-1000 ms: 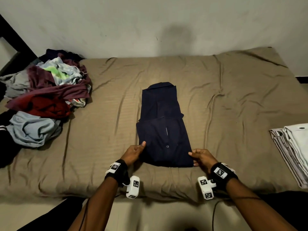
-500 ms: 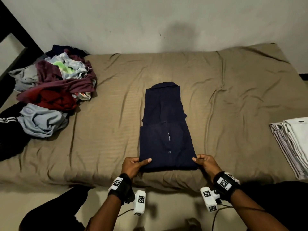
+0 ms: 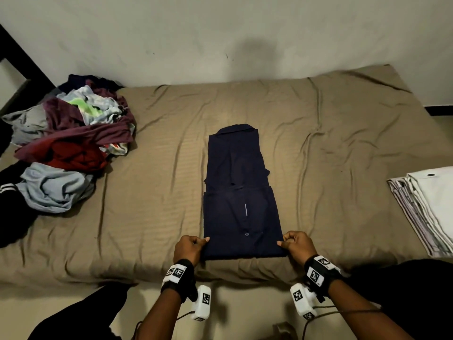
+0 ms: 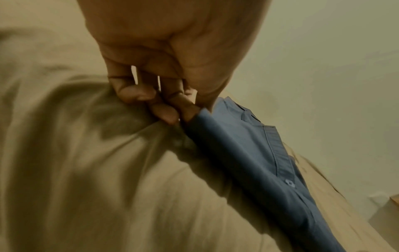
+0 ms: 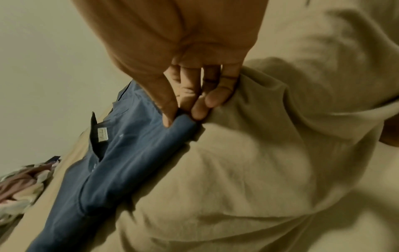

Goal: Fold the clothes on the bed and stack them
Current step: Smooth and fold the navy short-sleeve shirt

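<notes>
A navy button shirt [image 3: 241,207] lies partly folded into a long strip in the middle of the bed [image 3: 331,148], collar toward the wall. My left hand [image 3: 190,246] pinches its near left corner. My right hand [image 3: 295,244] pinches its near right corner. In the left wrist view the left hand [image 4: 172,109] has thumb and fingers closed on the folded edge of the shirt [image 4: 254,153]. The right wrist view shows the right hand [image 5: 183,112] holding the shirt [image 5: 121,162] the same way.
A heap of unfolded clothes [image 3: 66,148] covers the bed's left side. A stack of folded pale garments [image 3: 429,209] sits at the right edge. The wall runs behind the bed, and a dark frame [image 3: 17,57] stands at far left.
Both hands slid toward the near edge of the bed and took hold of the shirt's near corners. The head view shifted slightly.
</notes>
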The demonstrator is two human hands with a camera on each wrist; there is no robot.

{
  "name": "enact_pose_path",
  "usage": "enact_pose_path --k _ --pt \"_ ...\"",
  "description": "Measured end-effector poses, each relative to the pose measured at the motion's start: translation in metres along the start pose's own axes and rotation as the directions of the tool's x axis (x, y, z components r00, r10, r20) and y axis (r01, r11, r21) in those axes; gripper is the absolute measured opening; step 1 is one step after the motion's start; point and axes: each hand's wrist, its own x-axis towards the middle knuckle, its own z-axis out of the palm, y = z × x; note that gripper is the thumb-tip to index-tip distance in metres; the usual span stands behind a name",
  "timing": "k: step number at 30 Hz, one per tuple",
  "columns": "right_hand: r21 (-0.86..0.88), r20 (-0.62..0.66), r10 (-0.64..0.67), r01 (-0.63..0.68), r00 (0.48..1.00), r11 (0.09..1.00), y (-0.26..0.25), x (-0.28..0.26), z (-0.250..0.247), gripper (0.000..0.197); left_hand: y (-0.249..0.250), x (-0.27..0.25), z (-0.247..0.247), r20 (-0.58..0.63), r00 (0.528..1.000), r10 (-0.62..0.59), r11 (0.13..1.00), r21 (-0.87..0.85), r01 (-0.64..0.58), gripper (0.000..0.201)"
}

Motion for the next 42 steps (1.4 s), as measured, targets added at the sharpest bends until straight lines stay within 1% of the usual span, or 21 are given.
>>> enact_pose_path --k 3,4,5,6,7,9,10,11,12,13,15,18,21,24,26,29,31,34,38,39,42 --pt "-0.185 -0.08 0.042 -0.056 0.996 0.981 -0.021 -0.016 -0.01 0.025 0.006 -0.012 -0.001 -0.112 0.994 0.002 0.993 0.119 0.012 0.04" --pt "-0.325 -0.145 -0.011 -0.037 0.989 0.945 -0.027 -0.023 -0.011 0.026 0.008 -0.016 0.0 -0.199 0.977 0.079 0.981 0.191 -0.041 0.034" --pt "-0.48 -0.196 -0.15 0.039 0.969 0.877 -0.03 -0.028 -0.008 0.032 0.011 -0.022 0.003 -0.277 0.935 0.221 0.952 0.269 -0.145 0.034" --pt "-0.589 -0.193 -0.32 0.151 0.928 0.794 -0.032 -0.034 0.0 0.042 0.014 -0.027 0.008 -0.31 0.862 0.401 0.893 0.342 -0.292 0.039" --pt "-0.644 -0.143 -0.459 0.27 0.877 0.716 -0.036 -0.042 0.013 0.055 0.018 -0.034 0.017 -0.279 0.772 0.571 0.799 0.403 -0.446 0.046" --pt "-0.685 0.032 -0.613 0.464 0.79 0.562 -0.043 -0.057 0.046 0.077 0.02 -0.045 0.044 -0.036 0.632 0.774 0.56 0.506 -0.656 0.07" --pt "-0.689 0.133 -0.643 0.537 0.754 0.487 -0.04 -0.061 0.063 0.079 0.015 -0.047 0.059 0.101 0.587 0.804 0.45 0.543 -0.709 0.079" --pt "-0.69 0.209 -0.652 0.583 0.729 0.43 -0.036 -0.063 0.075 0.08 0.008 -0.044 0.069 0.206 0.563 0.8 0.366 0.576 -0.731 0.082" --pt "-0.691 0.261 -0.633 0.599 0.729 0.405 -0.029 -0.062 0.08 0.083 0.002 -0.039 0.073 0.279 0.559 0.781 0.317 0.594 -0.739 0.083" --pt "-0.694 0.293 -0.595 0.595 0.748 0.406 -0.021 -0.06 0.079 0.088 -0.005 -0.033 0.072 0.324 0.572 0.753 0.302 0.602 -0.739 0.085" --pt "-0.702 0.337 -0.515 0.575 0.788 0.421 -0.002 -0.054 0.065 0.098 -0.018 -0.023 0.058 0.368 0.631 0.683 0.322 0.624 -0.712 0.091" --pt "-0.707 0.313 -0.44 0.516 0.841 0.484 0.011 -0.05 0.035 0.095 -0.035 -0.022 0.032 0.327 0.723 0.609 0.451 0.607 -0.655 0.095" --pt "-0.706 0.289 -0.39 0.469 0.874 0.53 0.011 -0.041 0.025 0.092 -0.041 -0.023 0.023 0.29 0.756 0.587 0.537 0.559 -0.632 0.097" --pt "-0.694 0.17 -0.399 0.397 0.901 0.601 -0.006 -0.033 0.026 0.089 -0.018 -0.018 0.022 0.217 0.803 0.555 0.615 0.544 -0.571 0.097" --pt "-0.681 0.192 -0.462 0.456 0.866 0.572 -0.027 -0.03 0.031 0.091 0.004 -0.011 0.023 0.245 0.778 0.578 0.566 0.566 -0.599 0.101" --pt "-0.66 0.342 -0.521 0.594 0.782 0.46 -0.055 -0.012 0.041 0.094 0.022 0.01 0.025 0.37 0.726 0.58 0.449 0.598 -0.664 0.11" --pt "-0.666 0.369 -0.487 0.591 0.791 0.455 -0.056 0.016 0.043 0.094 0.026 0.033 0.02 0.404 0.729 0.552 0.415 0.625 -0.661 0.11" --pt "-0.699 0.368 -0.396 0.531 0.841 0.478 -0.049 0.058 0.025 0.097 0.028 0.068 0.002 0.406 0.756 0.513 0.426 0.645 -0.635 0.108" --pt "-0.672 0.396 -0.391 0.552 0.831 0.494 -0.053 0.087 0.0 0.096 0.035 0.099 -0.016 0.397 0.764 0.509 0.491 0.595 -0.636 0.113" --pt "-0.664 0.405 -0.403 0.567 0.821 0.487 -0.055 0.088 -0.005 0.093 0.034 0.102 -0.018 0.398 0.763 0.51 0.505 0.579 -0.64 0.107" --pt "-0.634 0.412 -0.459 0.61 0.787 0.476 -0.046 0.082 -0.025 0.083 0.023 0.099 -0.027 0.353 0.734 0.581 0.52 0.533 -0.668 0.076"
